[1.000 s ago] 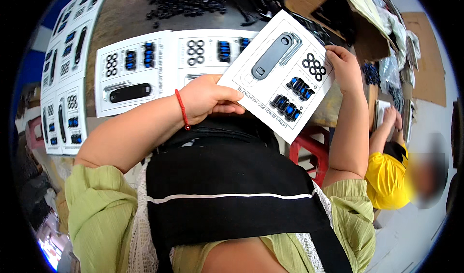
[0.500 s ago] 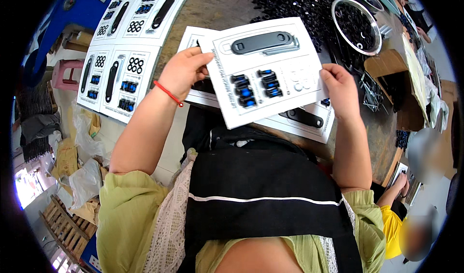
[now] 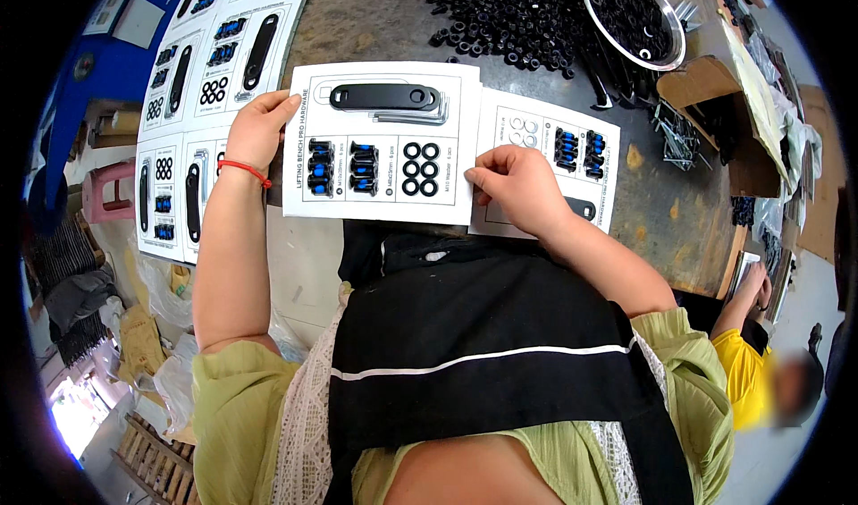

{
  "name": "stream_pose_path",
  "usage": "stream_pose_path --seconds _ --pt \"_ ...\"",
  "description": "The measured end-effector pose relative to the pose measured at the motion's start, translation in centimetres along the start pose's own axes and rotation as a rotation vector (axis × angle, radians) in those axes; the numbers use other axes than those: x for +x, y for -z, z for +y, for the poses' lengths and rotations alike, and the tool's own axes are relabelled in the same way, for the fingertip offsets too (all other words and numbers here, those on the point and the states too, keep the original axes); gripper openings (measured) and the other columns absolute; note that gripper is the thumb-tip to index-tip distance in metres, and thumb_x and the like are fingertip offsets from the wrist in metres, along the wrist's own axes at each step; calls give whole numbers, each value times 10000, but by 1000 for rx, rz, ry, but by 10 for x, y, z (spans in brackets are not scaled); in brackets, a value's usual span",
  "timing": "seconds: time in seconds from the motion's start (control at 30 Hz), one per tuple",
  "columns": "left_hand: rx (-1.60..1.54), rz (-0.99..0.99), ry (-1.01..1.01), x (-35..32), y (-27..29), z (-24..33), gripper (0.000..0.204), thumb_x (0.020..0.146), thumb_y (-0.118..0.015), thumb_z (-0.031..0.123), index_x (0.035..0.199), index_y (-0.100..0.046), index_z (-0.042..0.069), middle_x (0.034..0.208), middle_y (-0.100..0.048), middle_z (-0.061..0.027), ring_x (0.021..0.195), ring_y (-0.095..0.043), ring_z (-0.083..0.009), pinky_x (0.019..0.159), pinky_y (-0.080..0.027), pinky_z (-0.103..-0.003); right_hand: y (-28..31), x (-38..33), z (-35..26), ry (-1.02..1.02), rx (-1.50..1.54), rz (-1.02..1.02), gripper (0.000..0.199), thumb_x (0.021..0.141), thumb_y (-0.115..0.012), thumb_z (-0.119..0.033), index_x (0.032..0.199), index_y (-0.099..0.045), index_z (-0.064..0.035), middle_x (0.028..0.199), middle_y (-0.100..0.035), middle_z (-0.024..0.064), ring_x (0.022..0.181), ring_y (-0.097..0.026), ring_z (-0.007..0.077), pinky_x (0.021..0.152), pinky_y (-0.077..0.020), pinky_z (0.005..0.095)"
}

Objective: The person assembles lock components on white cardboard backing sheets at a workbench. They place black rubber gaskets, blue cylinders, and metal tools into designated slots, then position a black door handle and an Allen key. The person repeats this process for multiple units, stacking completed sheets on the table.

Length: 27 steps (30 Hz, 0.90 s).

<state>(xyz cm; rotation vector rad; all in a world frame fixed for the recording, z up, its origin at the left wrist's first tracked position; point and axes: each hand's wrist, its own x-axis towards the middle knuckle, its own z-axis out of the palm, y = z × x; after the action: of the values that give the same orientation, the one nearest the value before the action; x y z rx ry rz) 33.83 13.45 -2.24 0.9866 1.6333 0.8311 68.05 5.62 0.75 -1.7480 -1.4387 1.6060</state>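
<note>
A white hardware card (image 3: 384, 134) lies nearly level before me at the table's near edge. On it show a long black part with metal hex keys, black screws with blue bands and black washers. My left hand (image 3: 257, 131), a red cord round its wrist, pinches the card's upper left edge. At the lower right edge the thumb and fingers of my right hand (image 3: 514, 183) close on the same card. A second white card (image 3: 545, 116) lies partly behind it to the right; its ring shapes look pale, and my right hand covers part of it.
Several joined cards (image 3: 198, 103) lie at the left. Across the table are loose black parts (image 3: 500, 13), a metal bowl (image 3: 633, 18) of black pieces, hex keys (image 3: 675, 138) and a cardboard box (image 3: 697, 89). A yellow-sleeved co-worker (image 3: 742, 371) is at the right.
The held card has moved left and levelled out from its tilt. My right hand has come left with it, and more of the second card now shows on the right.
</note>
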Motion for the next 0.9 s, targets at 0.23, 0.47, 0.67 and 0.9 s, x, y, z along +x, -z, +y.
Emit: stream_pose_path --seconds 0.23,0.47,0.67,0.9 --pt "45 -65 -38 18 -12 -3 349 912 -681 195 1148 -651 -61 956 -703 -75 769 -619 -103 673 -484 -231 1 -3 3 -47 -66 20 203 874 -659 -133 914 -689 63 741 -696 128 625 -666 173 608 -529 303" --pt "322 -5 -85 12 -8 4 313 900 -694 242 1105 -684 5 885 -673 -2 695 -531 -48 602 -417 -202 2 -6 -2 -13 -171 19 278 843 -641 -176 975 -700 61 812 -707 190 721 -688 266 702 -542 345" --pt "444 23 -129 8 -8 10 345 877 -706 253 1070 -686 -33 830 -690 -49 677 -596 -94 614 -479 -237 3 -9 -3 45 -224 39 288 836 -638 -176 989 -700 60 844 -712 187 733 -690 254 707 -543 341" --pt "554 125 -195 -5 -10 17 345 863 -712 267 1049 -687 -23 814 -697 -70 693 -631 -125 639 -504 -266 11 -18 -3 93 -225 72 302 843 -649 -189 1016 -699 54 837 -712 177 707 -681 244 686 -537 335"
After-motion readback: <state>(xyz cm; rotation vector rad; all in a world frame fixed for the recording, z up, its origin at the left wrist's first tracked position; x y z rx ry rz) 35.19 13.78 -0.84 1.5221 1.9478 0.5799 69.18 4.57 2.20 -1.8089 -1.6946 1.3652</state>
